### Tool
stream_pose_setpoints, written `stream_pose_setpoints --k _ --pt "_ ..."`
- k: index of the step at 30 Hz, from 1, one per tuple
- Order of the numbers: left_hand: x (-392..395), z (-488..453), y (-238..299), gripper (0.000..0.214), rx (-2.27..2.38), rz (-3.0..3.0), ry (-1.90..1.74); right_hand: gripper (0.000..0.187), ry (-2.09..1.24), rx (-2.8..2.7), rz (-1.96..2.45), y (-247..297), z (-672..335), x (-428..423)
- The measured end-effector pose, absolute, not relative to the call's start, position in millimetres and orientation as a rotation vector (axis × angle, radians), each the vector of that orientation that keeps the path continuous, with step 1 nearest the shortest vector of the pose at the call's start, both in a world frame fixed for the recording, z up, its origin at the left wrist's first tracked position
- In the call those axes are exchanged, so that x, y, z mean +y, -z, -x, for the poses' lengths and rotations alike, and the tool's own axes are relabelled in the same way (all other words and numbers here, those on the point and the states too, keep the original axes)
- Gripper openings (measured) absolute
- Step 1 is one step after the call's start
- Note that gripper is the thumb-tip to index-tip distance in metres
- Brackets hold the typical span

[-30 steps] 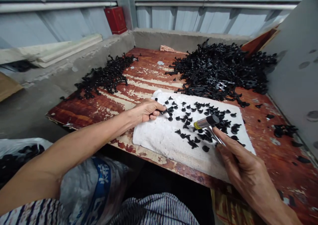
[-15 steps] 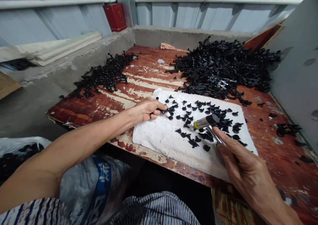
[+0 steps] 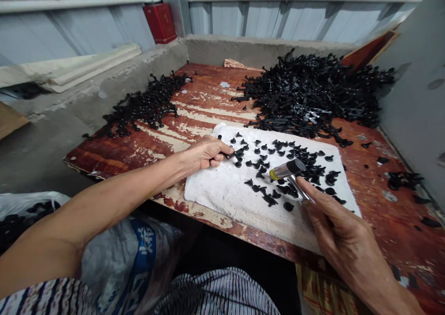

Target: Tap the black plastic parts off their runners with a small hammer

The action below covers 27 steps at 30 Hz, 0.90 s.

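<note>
My left hand (image 3: 207, 153) pinches a slim black part (image 3: 227, 156) at the left side of a white cloth (image 3: 215, 185); the fingers hide much of it. My right hand (image 3: 342, 229) is wrapped round the metal handle of a small hammer (image 3: 287, 169). The hammer has a silver head with one black face and one yellow face, and it is held above the cloth. Many small black knob-like pieces (image 3: 264, 164) lie scattered on the cloth between my hands and under the hammer.
A large heap of black strip-like parts (image 3: 309, 92) covers the back right of the worn red-brown table (image 3: 205, 90). A smaller pile (image 3: 146, 104) lies along its left edge. Loose black pieces (image 3: 405, 180) sit at the right. A red box (image 3: 160, 23) stands in the back corner.
</note>
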<state>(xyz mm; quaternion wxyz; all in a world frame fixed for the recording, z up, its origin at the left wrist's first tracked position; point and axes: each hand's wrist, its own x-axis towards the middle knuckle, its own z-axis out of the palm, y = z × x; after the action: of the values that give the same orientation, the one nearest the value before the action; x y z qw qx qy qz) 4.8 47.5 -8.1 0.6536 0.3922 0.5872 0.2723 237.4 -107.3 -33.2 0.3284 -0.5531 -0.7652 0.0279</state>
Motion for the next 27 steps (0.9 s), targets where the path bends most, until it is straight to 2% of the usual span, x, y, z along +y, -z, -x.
stream_pose_setpoints --k 6,11,15,22,27 --pt "48.6 -2.4 12.7 0.029 1.338 -0.925 -0.652 0.048 -0.078 -2.041 1.358 17.3 -217.0 -96.8" --pt "49.7 2.9 22.6 0.02 1.257 -0.997 -0.647 0.051 0.126 -2.109 1.33 11.1 -194.5 -80.4" --pt "44.6 0.0 20.4 0.025 1.265 -0.998 -0.718 0.047 0.307 -2.301 1.458 13.7 -189.8 -69.9" --pt "42.9 -0.6 19.4 0.024 1.254 -1.002 -0.713 0.052 0.118 -2.019 1.311 -4.7 -190.3 -77.6" --pt "44.4 0.2 22.3 0.027 1.255 -1.012 -0.733 0.048 0.204 -2.291 1.459 8.3 -191.3 -72.0"
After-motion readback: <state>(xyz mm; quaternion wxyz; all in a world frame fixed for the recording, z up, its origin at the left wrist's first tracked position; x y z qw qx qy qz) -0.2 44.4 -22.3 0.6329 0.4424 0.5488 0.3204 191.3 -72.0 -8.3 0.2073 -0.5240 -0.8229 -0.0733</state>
